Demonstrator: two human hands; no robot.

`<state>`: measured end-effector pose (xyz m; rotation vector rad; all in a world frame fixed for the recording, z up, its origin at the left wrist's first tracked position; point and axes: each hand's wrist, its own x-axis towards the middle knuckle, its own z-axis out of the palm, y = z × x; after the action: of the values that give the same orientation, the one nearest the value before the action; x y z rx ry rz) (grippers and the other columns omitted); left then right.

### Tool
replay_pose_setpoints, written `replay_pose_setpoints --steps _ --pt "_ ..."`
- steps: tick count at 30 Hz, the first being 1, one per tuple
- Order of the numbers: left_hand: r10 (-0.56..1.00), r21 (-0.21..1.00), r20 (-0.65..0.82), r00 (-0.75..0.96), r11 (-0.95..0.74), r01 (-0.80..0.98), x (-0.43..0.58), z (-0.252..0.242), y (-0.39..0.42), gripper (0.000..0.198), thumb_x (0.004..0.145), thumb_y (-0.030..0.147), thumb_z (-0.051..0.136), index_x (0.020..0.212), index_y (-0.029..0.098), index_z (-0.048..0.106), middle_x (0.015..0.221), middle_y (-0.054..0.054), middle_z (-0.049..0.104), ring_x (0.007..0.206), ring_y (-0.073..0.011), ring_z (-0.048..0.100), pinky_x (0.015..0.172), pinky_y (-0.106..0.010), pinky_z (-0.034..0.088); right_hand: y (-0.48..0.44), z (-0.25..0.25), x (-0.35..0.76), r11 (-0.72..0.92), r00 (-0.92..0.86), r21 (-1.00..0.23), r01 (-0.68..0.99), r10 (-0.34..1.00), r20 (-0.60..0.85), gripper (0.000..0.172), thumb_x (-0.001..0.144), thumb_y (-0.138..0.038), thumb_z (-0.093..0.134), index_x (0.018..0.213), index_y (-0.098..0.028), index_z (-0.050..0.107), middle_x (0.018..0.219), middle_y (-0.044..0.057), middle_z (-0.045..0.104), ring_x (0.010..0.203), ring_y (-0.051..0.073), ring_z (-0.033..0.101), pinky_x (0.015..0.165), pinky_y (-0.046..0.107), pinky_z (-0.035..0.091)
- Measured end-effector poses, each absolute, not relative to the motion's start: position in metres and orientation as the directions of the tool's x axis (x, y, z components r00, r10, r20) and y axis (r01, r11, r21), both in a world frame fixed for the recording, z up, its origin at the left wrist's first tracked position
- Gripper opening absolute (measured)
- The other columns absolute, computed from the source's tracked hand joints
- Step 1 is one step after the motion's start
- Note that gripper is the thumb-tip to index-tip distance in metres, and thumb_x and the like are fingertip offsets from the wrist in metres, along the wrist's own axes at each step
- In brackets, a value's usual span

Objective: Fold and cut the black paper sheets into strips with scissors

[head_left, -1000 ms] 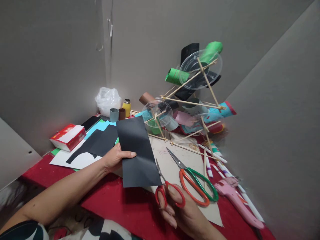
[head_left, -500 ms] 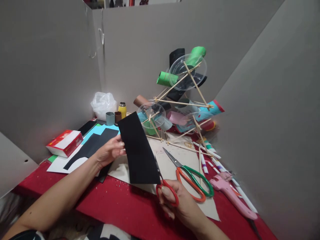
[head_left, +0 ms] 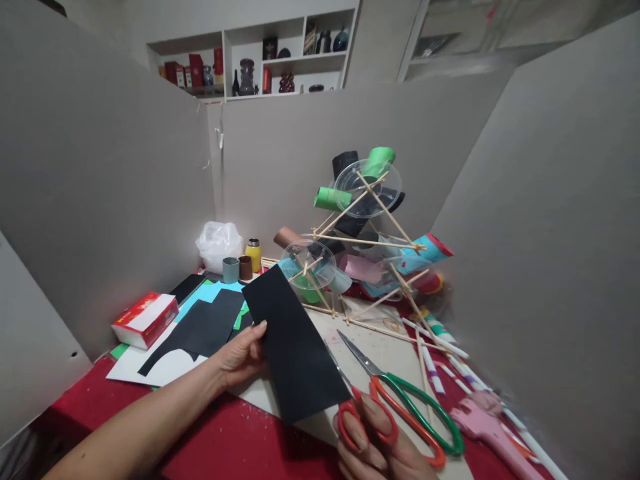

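My left hand [head_left: 245,357] pinches the left edge of a black paper strip [head_left: 295,350], which hangs tilted over the table's front. Fingers of my right hand [head_left: 375,433] are in the red handles of small scissors [head_left: 367,419], whose blades lie along the strip's right edge, partly behind it. Larger scissors [head_left: 400,393] with one green and one orange handle lie on a pale board [head_left: 320,327] just beyond my right hand.
Behind stands a stick frame [head_left: 370,240] with clear discs and coloured paper tubes. Left are black sheets [head_left: 205,327], a red tissue box [head_left: 145,320], small cups [head_left: 231,270] and a plastic bag [head_left: 219,247]. A pink glue gun [head_left: 487,423] lies right; grey panels [head_left: 310,140] surround the table.
The view has tilted up, showing shelves behind the panel. The red scissors' handles have spread apart, and the black strip has tilted further.
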<state>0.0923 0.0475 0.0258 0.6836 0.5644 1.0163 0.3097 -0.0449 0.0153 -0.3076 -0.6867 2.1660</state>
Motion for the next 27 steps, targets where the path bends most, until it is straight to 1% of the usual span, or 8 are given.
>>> replay_pose_setpoints --steps 2,4,9,11,15,19,23,27 --pt "0.866 0.710 -0.164 0.473 0.437 -0.553 0.096 0.022 0.045 0.041 0.072 0.034 0.076 0.104 0.011 0.067 0.104 -0.015 0.071 0.100 -0.0259 0.066 0.096 -0.041 0.044 -0.044 0.015 0.309 -0.541 -0.651 -0.529 -0.654 0.758 0.030 0.041 0.084 -0.052 0.061 0.065 -0.015 0.064 0.044 -0.010 0.025 0.032 0.001 0.021 0.038 0.015 0.023" --pt "0.856 0.692 -0.198 0.478 0.467 -0.550 0.096 0.020 0.045 0.038 0.072 0.032 0.077 0.103 0.012 0.067 0.101 -0.013 0.072 0.096 -0.0243 0.067 0.095 -0.041 0.045 -0.045 0.014 0.308 -0.557 -0.676 -0.522 -0.646 0.735 0.053 0.041 0.084 -0.051 0.061 0.066 -0.015 0.065 0.043 -0.010 0.025 0.032 0.002 0.021 0.038 0.015 0.024" --pt "0.904 0.730 -0.193 0.381 0.392 -0.560 0.095 0.021 0.050 0.021 0.074 0.026 0.075 0.091 0.015 0.069 0.078 -0.005 0.073 0.077 -0.0179 0.069 0.083 -0.033 0.050 -0.046 0.011 0.307 -0.578 -0.699 -0.511 -0.636 0.713 0.064 0.041 0.086 -0.049 0.060 0.066 -0.014 0.066 0.043 -0.010 0.026 0.032 0.002 0.022 0.038 0.015 0.025" --pt "0.906 0.743 -0.192 0.377 0.386 -0.547 0.095 0.023 0.050 0.020 0.076 0.026 0.074 0.093 0.016 0.069 0.082 -0.005 0.073 0.078 -0.0172 0.069 0.083 -0.032 0.051 -0.045 0.010 0.307 -0.569 -0.685 -0.520 -0.637 0.727 0.043 0.040 0.086 -0.049 0.060 0.067 -0.015 0.065 0.044 -0.010 0.027 0.032 0.002 0.022 0.037 0.015 0.025" --pt "0.895 0.761 -0.202 0.397 0.398 -0.511 0.098 0.026 0.047 0.026 0.080 0.028 0.070 0.102 0.016 0.067 0.100 -0.010 0.072 0.091 -0.0208 0.069 0.085 -0.033 0.052 -0.043 0.011 0.308 -0.521 -0.640 -0.589 -0.617 0.768 -0.010 0.039 0.084 -0.049 0.061 0.065 -0.015 0.062 0.041 -0.011 0.026 0.029 0.002 0.020 0.033 0.014 0.022" --pt "0.900 0.769 -0.186 0.395 0.383 -0.512 0.103 0.025 0.043 0.024 0.082 0.030 0.068 0.099 0.015 0.068 0.098 -0.010 0.073 0.088 -0.0206 0.069 0.081 -0.031 0.054 -0.041 0.013 0.307 -0.515 -0.623 -0.633 -0.577 0.779 -0.065 0.037 0.084 -0.048 0.063 0.067 -0.016 0.059 0.037 -0.013 0.024 0.026 0.001 0.014 0.029 0.013 0.019" --pt "0.919 0.795 -0.151 0.364 0.332 -0.507 0.109 0.023 0.038 0.027 0.082 0.034 0.068 0.098 0.012 0.068 0.095 -0.012 0.073 0.082 -0.0202 0.070 0.075 -0.029 0.056 -0.041 0.013 0.306 -0.509 -0.612 -0.662 -0.550 0.785 -0.095 0.037 0.082 -0.049 0.065 0.067 -0.015 0.059 0.036 -0.014 0.025 0.026 0.001 0.016 0.029 0.013 0.019" --pt "0.948 0.816 -0.136 0.287 0.272 -0.510 0.113 0.021 0.033 0.029 0.081 0.035 0.068 0.098 0.012 0.068 0.095 -0.011 0.073 0.082 -0.0201 0.069 0.076 -0.029 0.055 -0.042 0.011 0.304 -0.450 -0.576 -0.735 -0.507 0.812 -0.100 0.039 0.083 -0.049 0.064 0.067 -0.014 0.059 0.037 -0.013 0.026 0.026 0.001 0.019 0.029 0.014 0.017"
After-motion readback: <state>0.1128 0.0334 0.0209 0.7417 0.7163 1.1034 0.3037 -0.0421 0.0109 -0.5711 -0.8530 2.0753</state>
